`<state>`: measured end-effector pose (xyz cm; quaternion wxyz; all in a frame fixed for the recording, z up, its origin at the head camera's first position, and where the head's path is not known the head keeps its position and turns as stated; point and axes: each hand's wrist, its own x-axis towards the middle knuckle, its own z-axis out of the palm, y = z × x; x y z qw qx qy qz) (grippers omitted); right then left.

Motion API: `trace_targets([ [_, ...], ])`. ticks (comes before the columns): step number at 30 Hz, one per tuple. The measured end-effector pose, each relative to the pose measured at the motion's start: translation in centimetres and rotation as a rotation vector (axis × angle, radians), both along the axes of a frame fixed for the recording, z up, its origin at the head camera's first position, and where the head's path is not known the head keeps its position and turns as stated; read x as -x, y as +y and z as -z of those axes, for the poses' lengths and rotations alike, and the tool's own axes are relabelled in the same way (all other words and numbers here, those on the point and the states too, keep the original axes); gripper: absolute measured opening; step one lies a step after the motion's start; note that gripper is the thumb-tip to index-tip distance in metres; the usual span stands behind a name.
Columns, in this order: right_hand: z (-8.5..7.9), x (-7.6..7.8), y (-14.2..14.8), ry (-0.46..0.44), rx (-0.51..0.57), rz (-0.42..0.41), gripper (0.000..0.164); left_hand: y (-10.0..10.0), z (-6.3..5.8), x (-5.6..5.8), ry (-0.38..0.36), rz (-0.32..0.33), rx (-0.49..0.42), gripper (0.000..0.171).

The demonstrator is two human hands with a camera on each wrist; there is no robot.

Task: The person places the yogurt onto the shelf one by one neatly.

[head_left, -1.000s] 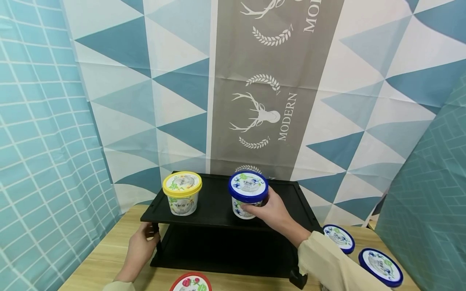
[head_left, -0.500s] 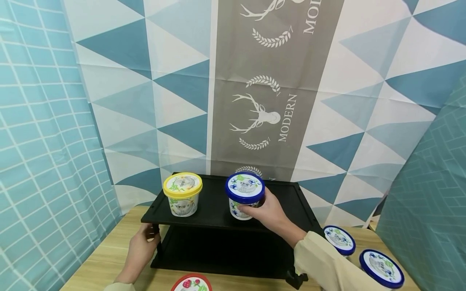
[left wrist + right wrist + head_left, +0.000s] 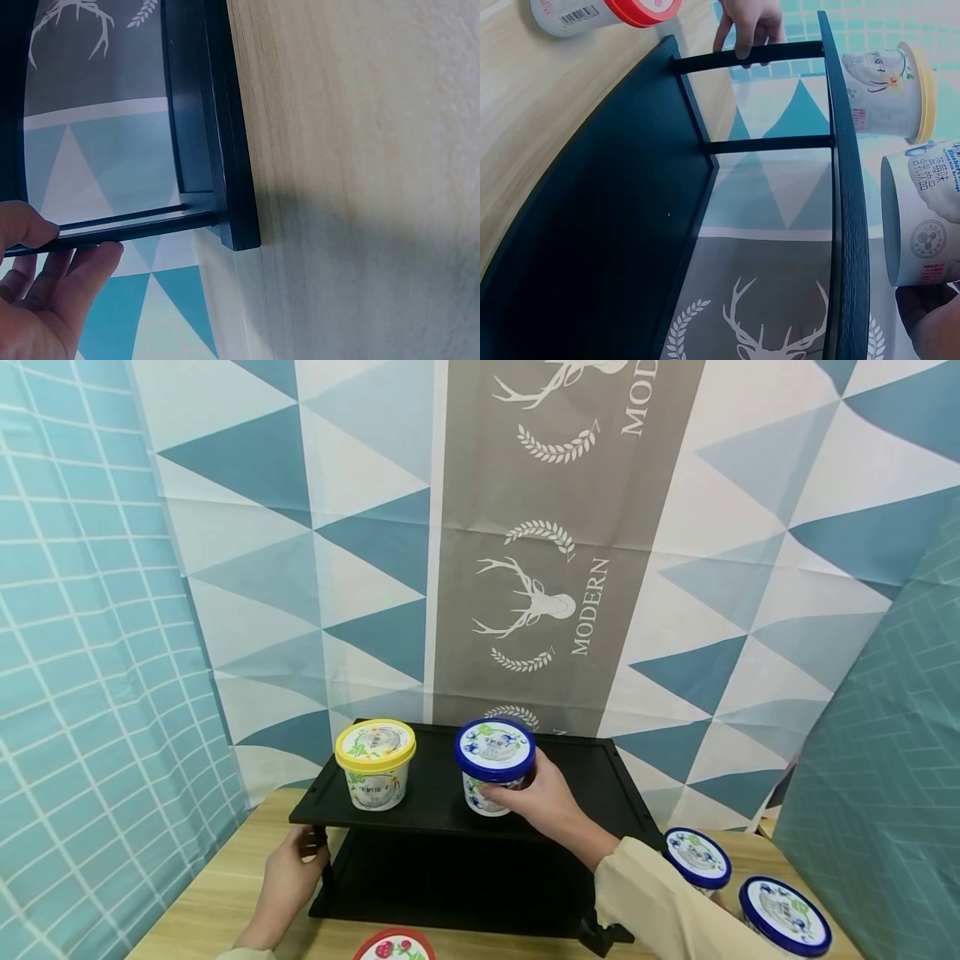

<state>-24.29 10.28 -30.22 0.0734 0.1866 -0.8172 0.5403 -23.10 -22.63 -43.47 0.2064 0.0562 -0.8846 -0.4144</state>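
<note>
My right hand (image 3: 551,802) grips a white tub with a blue lid (image 3: 495,752), thumb across its front, over the upper shelf of a black two-tier rack (image 3: 577,777). In the right wrist view a narrow gap shows between the blue-lidded tub's base (image 3: 922,217) and the shelf. To its left a yellow-lidded tub (image 3: 377,764) stands upright on that shelf. My left hand (image 3: 292,872) holds the rack's left front post; in the left wrist view its thumb and fingers (image 3: 97,270) close around the thin black bar (image 3: 150,226).
A red-lidded tub (image 3: 395,946) stands on the wooden table (image 3: 217,877) before the rack, partly cut off. Two more blue-lidded tubs (image 3: 697,856) stand right of the rack, near my sleeve. A patterned cloth (image 3: 375,568) hangs close behind the rack.
My right hand has carried the blue-lidded tub a little to the left, toward the yellow-lidded one. My left hand keeps its hold on the post.
</note>
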Motion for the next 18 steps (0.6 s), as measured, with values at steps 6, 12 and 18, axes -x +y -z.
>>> trace_targets([
  [6,0.01,0.05,-0.30,0.010,-0.005,-0.008,0.072,-0.01,0.00,0.03,-0.005,0.005,-0.001,0.035],
  [12,0.08,0.34,-0.49,0.004,-0.004,0.003,0.072,0.03,-0.04,0.07,0.003,0.010,-0.005,0.035],
  [18,-0.17,0.14,-0.85,-0.025,0.010,-0.012,0.073,-0.02,0.02,0.04,-0.004,0.006,-0.009,0.035],
])
